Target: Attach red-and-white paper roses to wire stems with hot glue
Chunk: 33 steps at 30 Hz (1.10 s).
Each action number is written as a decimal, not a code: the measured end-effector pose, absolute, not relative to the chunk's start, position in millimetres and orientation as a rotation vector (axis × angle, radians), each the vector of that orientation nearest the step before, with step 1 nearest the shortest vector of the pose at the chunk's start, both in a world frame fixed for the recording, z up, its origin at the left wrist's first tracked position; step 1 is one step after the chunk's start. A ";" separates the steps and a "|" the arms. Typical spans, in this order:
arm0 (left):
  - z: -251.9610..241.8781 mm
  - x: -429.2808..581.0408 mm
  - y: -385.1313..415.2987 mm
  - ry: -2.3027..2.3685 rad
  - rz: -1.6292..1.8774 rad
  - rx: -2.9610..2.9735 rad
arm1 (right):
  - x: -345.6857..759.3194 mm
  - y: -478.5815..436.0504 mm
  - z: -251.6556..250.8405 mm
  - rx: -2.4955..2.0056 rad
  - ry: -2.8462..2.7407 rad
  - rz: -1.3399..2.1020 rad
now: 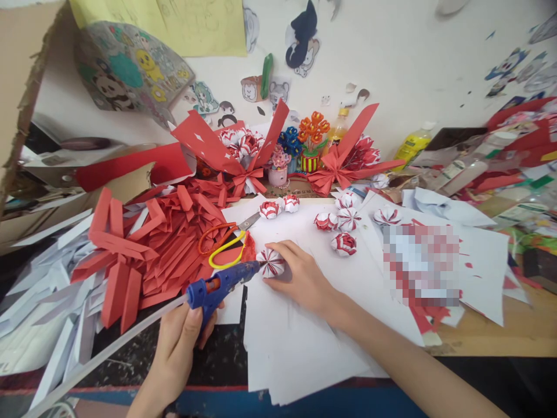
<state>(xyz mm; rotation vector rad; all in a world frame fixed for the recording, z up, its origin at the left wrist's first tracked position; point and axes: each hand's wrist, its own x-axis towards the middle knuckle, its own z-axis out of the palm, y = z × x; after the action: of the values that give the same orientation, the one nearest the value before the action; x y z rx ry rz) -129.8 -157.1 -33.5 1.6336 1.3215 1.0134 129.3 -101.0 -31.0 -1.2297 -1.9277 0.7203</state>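
My left hand (183,334) is closed round the handle of a blue hot glue gun (226,285). A long clear glue stick (117,348) sticks out of its back end. The nozzle tip meets a red-and-white folded paper flower (272,264), base side showing. My right hand (300,276) pinches that flower from the right, thumb below and fingers above, over white paper sheets (300,342). Just behind the flower lie scissors (230,247) with yellow and orange handles. More paper flowers (343,244) rest on the sheets to the right and behind.
A heap of folded red paper strips (174,249) covers the left, with white strips (69,331) beside it. Red-wrapped paper bouquets (248,154), small beaded flower pots (310,161) and bottles (415,142) stand along the wall. Clutter fills the right.
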 end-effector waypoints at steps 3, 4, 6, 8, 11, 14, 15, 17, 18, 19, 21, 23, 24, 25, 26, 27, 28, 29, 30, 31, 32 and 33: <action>-35.0 -130.2 -155.9 1.331 1.012 1.613 | 129.3 -100.7 -31.1 -1.235 -1.926 0.724; -35.2 -130.0 -155.6 1.333 1.009 1.607 | 129.3 -100.5 -31.1 -1.238 -1.928 0.724; -34.4 -129.0 -155.6 1.337 1.003 1.602 | 129.6 -100.1 -31.3 -1.242 -1.930 0.726; -32.2 -126.9 -156.6 1.342 1.010 1.590 | 129.9 -99.7 -31.6 -1.243 -1.930 0.731; -27.7 -122.3 -159.2 1.355 1.040 1.536 | 130.1 -99.6 -31.9 -1.240 -1.931 0.724; -24.6 -118.5 -160.9 1.348 1.048 1.492 | 130.2 -99.9 -31.6 -1.245 -1.927 0.722; -24.1 -117.8 -161.0 1.347 1.048 1.485 | 130.2 -99.9 -31.4 -1.248 -1.925 0.724; -23.8 -117.2 -160.8 1.350 1.054 1.482 | 130.4 -99.9 -31.1 -1.249 -1.923 0.729; -23.8 -117.1 -160.6 1.352 1.057 1.485 | 130.5 -99.8 -31.1 -1.247 -1.923 0.729; -23.9 -117.2 -160.4 1.353 1.058 1.490 | 130.7 -99.7 -31.3 -1.246 -1.922 0.729; -24.2 -117.4 -160.1 1.357 1.062 1.503 | 130.9 -99.2 -32.1 -1.246 -1.924 0.724; -24.6 -117.5 -159.9 1.357 1.065 1.516 | 131.1 -98.9 -33.3 -1.254 -1.926 0.716; -24.8 -117.6 -159.9 1.357 1.064 1.523 | 131.2 -98.8 -33.8 -1.259 -1.926 0.714; -25.0 -117.7 -159.9 1.357 1.062 1.529 | 131.3 -98.9 -34.2 -1.263 -1.928 0.712; -25.2 -117.8 -159.9 1.357 1.060 1.538 | 131.4 -98.9 -34.4 -1.268 -1.928 0.711; -25.4 -118.0 -159.9 1.358 1.061 1.549 | 131.4 -99.1 -34.4 -1.272 -1.928 0.709; -25.7 -118.1 -160.0 1.359 1.064 1.557 | 131.5 -99.2 -34.2 -1.276 -1.928 0.707; -26.0 -118.3 -160.0 1.359 1.069 1.561 | 131.5 -99.4 -33.8 -1.279 -1.928 0.704; -26.3 -118.5 -160.1 1.359 1.073 1.562 | 131.6 -99.5 -33.3 -1.278 -1.927 0.702; -26.7 -118.7 -160.1 1.359 1.077 1.560 | 131.7 -99.6 -32.8 -1.277 -1.925 0.699; -27.3 -119.0 -160.2 1.363 1.080 1.554 | 131.8 -99.6 -32.3 -1.276 -1.923 0.699; -27.9 -119.2 -160.2 1.367 1.081 1.546 | 131.9 -99.6 -31.9 -1.275 -1.922 0.701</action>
<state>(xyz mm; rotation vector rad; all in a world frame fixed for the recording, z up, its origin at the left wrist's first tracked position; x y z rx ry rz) -119.2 -160.2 -27.9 1.5456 1.3667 1.0813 131.9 -99.6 -31.9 -1.2745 -1.9221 0.7014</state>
